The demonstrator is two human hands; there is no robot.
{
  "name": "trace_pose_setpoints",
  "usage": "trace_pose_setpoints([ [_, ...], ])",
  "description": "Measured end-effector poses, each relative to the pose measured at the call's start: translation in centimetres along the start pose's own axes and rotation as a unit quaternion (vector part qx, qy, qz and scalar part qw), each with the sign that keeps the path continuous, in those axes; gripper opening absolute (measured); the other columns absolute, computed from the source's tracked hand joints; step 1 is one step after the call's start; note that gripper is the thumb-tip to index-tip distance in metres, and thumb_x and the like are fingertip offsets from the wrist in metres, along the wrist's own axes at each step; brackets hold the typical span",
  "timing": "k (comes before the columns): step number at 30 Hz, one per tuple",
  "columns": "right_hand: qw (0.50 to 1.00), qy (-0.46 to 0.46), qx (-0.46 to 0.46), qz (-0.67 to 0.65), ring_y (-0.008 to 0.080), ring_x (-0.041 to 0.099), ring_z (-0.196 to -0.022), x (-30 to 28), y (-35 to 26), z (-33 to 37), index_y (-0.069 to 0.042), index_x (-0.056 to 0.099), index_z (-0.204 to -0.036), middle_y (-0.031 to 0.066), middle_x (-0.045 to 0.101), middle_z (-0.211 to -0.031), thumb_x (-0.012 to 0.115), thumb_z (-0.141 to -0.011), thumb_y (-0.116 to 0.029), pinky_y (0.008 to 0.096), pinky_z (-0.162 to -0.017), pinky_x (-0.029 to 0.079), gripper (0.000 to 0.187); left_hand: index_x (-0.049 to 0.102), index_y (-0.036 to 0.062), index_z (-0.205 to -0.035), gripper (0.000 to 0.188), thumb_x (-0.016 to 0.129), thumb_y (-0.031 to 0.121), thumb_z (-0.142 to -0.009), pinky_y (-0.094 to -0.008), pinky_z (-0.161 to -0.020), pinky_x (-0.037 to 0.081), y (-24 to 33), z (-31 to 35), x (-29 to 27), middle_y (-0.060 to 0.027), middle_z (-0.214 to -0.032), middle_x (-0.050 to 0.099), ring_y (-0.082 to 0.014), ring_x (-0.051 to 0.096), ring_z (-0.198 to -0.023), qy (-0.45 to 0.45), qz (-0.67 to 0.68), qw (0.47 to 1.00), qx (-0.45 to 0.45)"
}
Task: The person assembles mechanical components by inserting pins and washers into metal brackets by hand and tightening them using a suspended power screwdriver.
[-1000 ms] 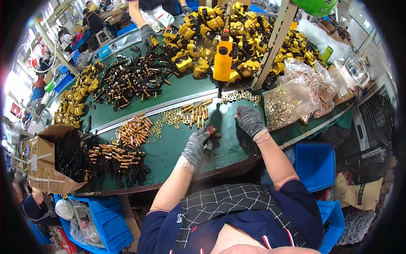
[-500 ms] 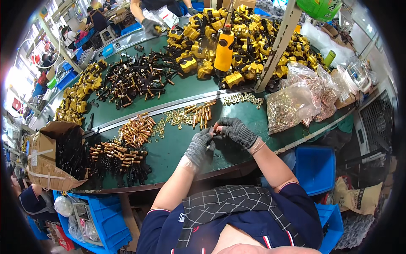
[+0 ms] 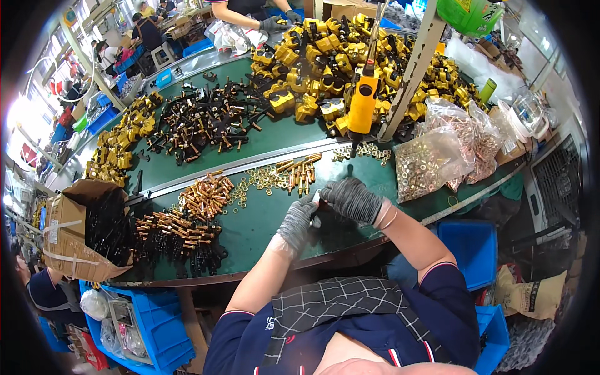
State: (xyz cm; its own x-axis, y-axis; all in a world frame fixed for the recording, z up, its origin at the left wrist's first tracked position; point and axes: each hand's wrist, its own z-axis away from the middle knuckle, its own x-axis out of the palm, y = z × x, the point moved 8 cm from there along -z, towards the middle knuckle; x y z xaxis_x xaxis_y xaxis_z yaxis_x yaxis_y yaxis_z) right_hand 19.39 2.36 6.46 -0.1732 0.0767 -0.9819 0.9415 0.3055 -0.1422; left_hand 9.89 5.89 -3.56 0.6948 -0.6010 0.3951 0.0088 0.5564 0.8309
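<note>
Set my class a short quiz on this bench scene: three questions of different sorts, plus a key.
1. True or false: the yellow power tool hangs, gripped by neither the left hand nor the right hand.
2. Which lies toward the right end of the green bench? (a) clear bag of metal rings (b) open cardboard box (c) copper-coloured pins
3. Fill in: both hands wear ____ gloves.

Key: 1 true; 2 a; 3 grey.

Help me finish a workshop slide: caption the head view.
Gloved left hand and right hand close together over a green workbench bearing copper-coloured pins, small rings and yellow parts.
</note>
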Motion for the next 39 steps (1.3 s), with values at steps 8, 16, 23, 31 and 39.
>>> trace_pose_setpoints([
  [8, 0.996, -0.089, 0.027, -0.016, 0.0314, 0.067, -0.084, 0.7, 0.3, -0.8, -0.008, 0.066, -0.091, 0.0144, 0.066, -0.087, 0.057, -0.086, -0.02, 0.0417, -0.072, 0.053, 0.016, 0.063, 0.0059, -0.116, 0.025, 0.058, 0.012, -0.092, -0.021, -0.053, 0.044, -0.6, -0.4, -0.4, 0.0009, -0.085, 0.066, -0.0078, 0.055, -0.058, 0.004, 0.013, 1.0, -0.013],
  [16, 0.995, -0.076, 0.069, -0.012, 0.0311, 0.068, -0.086, 1.9, 0.7, -0.9, -0.007, 0.067, -0.092, 0.0157, 0.068, -0.089, 0.056, -0.088, -0.025, 0.0437, -0.069, 0.053, 0.022, 0.064, 0.0062, -0.115, 0.024, 0.06, 0.009, -0.091, -0.0216, -0.043, 0.042, -1.4, -1.1, -0.8, 0.0005, -0.082, 0.066, -0.0086, 0.057, -0.054, 0.029, 0.079, 0.996, 0.012],
  [23, 0.993, -0.029, 0.097, 0.06, 0.0293, 0.065, -0.076, 1.7, 0.4, -0.6, -0.009, 0.063, -0.09, 0.0128, 0.064, -0.083, 0.053, -0.091, -0.033, 0.0419, -0.064, 0.051, 0.025, 0.064, 0.006, -0.112, 0.022, 0.062, 0.01, -0.091, -0.0227, -0.044, 0.039, -0.8, -0.9, -0.3, 0.0016, -0.078, 0.063, -0.009, 0.053, -0.05, 0.023, 0.051, 0.998, -0.017],
  [31, 0.987, -0.066, 0.132, 0.063, 0.0288, 0.066, -0.073, 1.9, 1.4, -0.8, -0.012, 0.066, -0.093, 0.0117, 0.064, -0.07, 0.05, -0.093, -0.037, 0.041, -0.061, 0.052, 0.03, 0.061, 0.0053, -0.114, 0.023, 0.056, 0.015, -0.094, -0.0258, -0.037, 0.038, 0.0, 0.6, 0.4, -0.0013, -0.076, 0.063, -0.0107, 0.05, -0.045, 0.035, 0.045, 0.998, -0.032],
  [39, 0.729, 0.385, 0.089, -0.559, 0.0175, 0.06, -0.09, -10.9, 12.1, -7.8, -0.003, 0.051, -0.122, 0.0063, 0.061, -0.097, 0.074, -0.08, -0.011, 0.0305, -0.079, 0.052, 0.048, 0.055, 0.0015, -0.116, 0.024, 0.052, 0.01, -0.094, -0.026, -0.045, 0.049, -1.5, -0.9, 0.2, -0.0143, -0.089, 0.069, -0.0221, 0.062, -0.056, -0.04, 0.155, 0.987, 0.001],
])
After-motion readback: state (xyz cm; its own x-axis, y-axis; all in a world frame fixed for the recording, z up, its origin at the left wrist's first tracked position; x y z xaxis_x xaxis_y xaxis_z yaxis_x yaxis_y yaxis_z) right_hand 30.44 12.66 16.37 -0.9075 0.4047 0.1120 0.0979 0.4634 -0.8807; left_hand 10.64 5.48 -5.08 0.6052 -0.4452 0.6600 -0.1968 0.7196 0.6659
